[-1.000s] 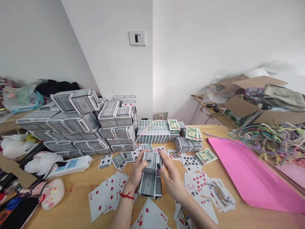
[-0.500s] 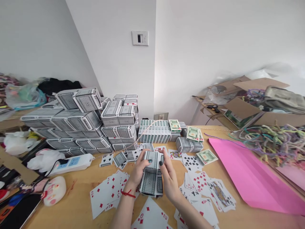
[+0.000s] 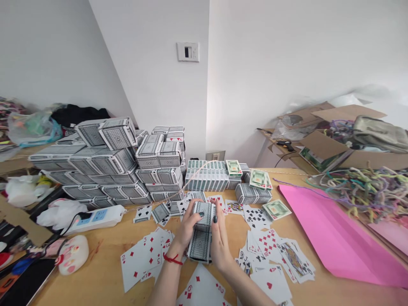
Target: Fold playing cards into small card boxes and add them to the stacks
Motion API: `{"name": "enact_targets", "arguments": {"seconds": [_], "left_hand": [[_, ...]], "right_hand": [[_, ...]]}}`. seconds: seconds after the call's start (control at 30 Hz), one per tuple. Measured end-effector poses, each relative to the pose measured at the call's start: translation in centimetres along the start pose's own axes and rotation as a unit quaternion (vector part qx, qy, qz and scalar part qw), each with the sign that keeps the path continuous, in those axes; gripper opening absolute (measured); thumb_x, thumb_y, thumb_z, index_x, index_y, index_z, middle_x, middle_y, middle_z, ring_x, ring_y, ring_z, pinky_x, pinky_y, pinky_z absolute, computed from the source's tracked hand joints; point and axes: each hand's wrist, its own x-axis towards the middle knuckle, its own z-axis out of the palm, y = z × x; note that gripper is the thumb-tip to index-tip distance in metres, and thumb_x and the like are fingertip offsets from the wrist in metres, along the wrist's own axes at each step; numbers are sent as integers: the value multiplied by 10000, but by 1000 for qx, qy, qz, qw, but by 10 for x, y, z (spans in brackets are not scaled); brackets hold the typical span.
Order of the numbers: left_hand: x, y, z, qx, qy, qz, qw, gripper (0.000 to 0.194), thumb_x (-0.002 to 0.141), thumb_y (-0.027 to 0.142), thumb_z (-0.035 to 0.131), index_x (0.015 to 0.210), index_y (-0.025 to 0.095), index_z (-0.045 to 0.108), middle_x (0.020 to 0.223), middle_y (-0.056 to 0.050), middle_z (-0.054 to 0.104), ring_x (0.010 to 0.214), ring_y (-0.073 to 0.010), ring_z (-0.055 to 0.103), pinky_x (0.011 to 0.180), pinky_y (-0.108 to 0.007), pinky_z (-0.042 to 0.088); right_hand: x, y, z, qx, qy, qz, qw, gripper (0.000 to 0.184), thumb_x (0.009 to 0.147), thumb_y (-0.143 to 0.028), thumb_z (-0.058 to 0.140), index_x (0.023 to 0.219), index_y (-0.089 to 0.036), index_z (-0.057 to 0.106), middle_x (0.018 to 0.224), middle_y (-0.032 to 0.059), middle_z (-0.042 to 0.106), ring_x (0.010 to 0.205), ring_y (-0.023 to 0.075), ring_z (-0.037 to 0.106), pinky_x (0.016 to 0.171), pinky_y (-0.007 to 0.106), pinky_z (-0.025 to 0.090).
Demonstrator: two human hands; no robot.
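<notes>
Between my hands is a block made of playing cards (image 3: 199, 245), grey patterned backs outward, standing just above or on the wooden table. My left hand (image 3: 188, 225) grips its left side, thumb lying on the upper face. Along the right side my right hand (image 3: 220, 236) presses flat, fingers together and pointing away from me. Loose diamond cards (image 3: 140, 257) lie to the left, a six and a two (image 3: 200, 287) in front, and mixed face cards (image 3: 295, 257) to the right. Whether the block's underside touches the table is hidden.
Tall stacks of similar card blocks (image 3: 105, 161) stand at the back left. Behind my hands are a row of card boxes (image 3: 206, 175) and green card packs (image 3: 276, 209). A power strip (image 3: 95, 219) lies left, pink paper (image 3: 334, 238) right, beside tangled yarn (image 3: 357, 191).
My right hand has shifted slightly left and straightened along the block's right side. The right part of the block has narrowed from view. My left hand stays nearly in place.
</notes>
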Motion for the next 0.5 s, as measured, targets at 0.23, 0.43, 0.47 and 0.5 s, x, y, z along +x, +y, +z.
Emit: {"name": "enact_targets", "arguments": {"seconds": [0.23,0.43,0.47,0.5], "left_hand": [[4,-5,-8,23,-27,8,999,300,706,154,459,999,205,500,803,7,572,752,-162,513,715,-263,380],[0,-7,-9,10,-43,31,999,341,745,238,503,1084,213,483,891,-26,584,790,-183,544,727,-286,406],[-1,-8,-9,7,-44,40,998,371,736,259,533,1100,213,477,945,-38,583,830,-194,549,752,-296,410],[-2,-9,-10,9,-51,44,998,423,712,271,575,1118,214,469,996,-50,580,877,-208,550,779,-306,411]], "right_hand": [[-1,-1,-2,5,-31,10,999,587,886,-494,172,1393,-257,-2,1474,-29,32,1341,185,-41,1097,443,8],[6,3,-12,66,-65,37,995,596,866,-548,196,1380,-248,172,1422,8,274,1341,170,52,1095,432,53],[8,6,-14,90,-66,47,993,595,863,-558,178,1371,-251,205,1398,11,327,1336,169,101,1092,434,91],[10,10,-16,111,-69,58,990,590,863,-560,161,1364,-255,227,1379,11,363,1329,166,142,1086,435,125]]}}
